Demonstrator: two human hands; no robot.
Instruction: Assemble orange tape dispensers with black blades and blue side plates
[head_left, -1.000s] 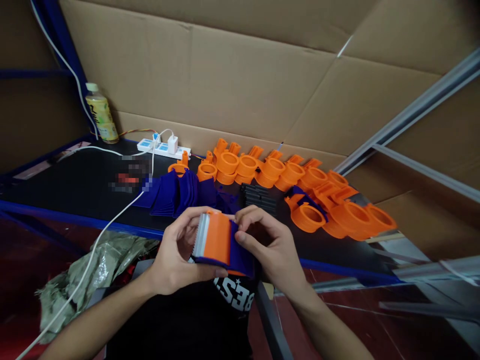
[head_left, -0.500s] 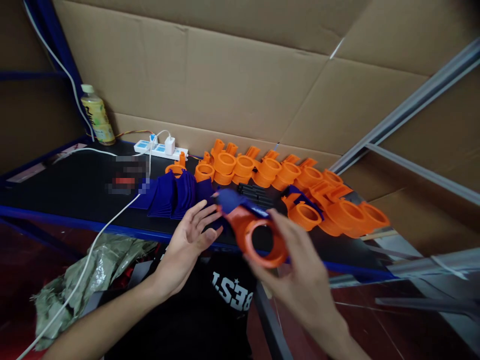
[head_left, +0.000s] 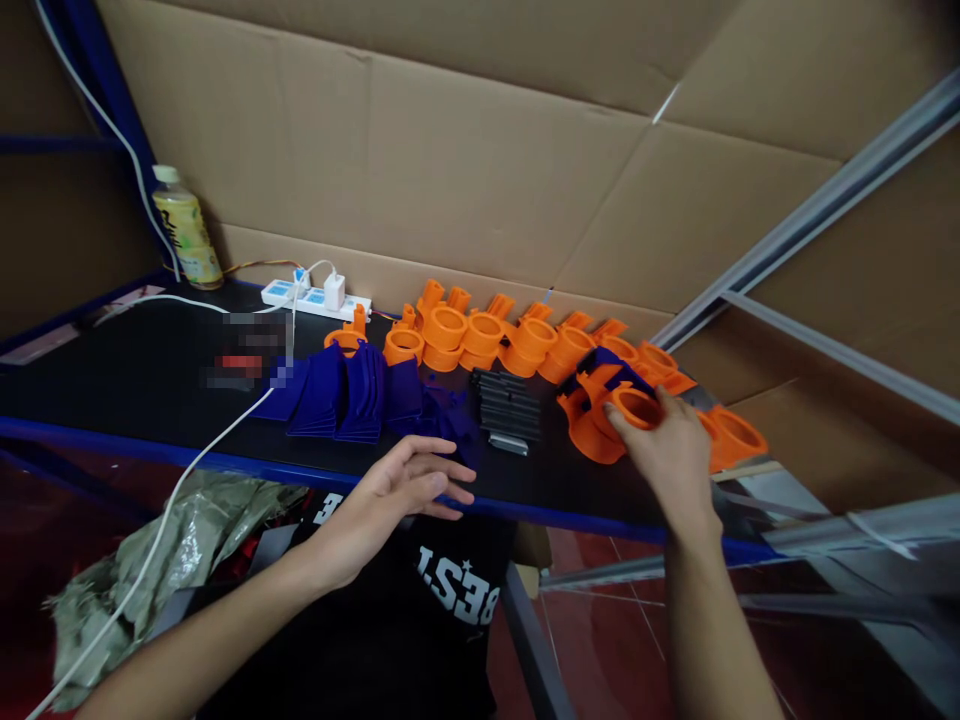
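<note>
My right hand [head_left: 671, 460] grips an orange ring-shaped plastic part [head_left: 636, 405] with a dark blue piece [head_left: 611, 365] on it. That part rests on or just above another orange ring part [head_left: 592, 440] at the right of the table. My left hand [head_left: 409, 480] hovers over the table's front edge, fingers spread, holding nothing. Ahead of it lie small dark blue pieces [head_left: 450, 415] and a stack of black rods [head_left: 510, 405], with a greyish one at the near end. Stacks of flat dark blue plates [head_left: 319, 395] stand further left.
Several orange ring parts [head_left: 529, 345] line the back of the black table [head_left: 202, 410]. A white power strip [head_left: 315, 298] and a yellow-labelled bottle [head_left: 187, 235] stand at the back left. A white cable [head_left: 217, 440] hangs across the front edge. Cardboard walls close off the back.
My right hand has carried the orange and blue part from in front of me to the group at the right. My left hand has come away from it, moving slightly right and down.
</note>
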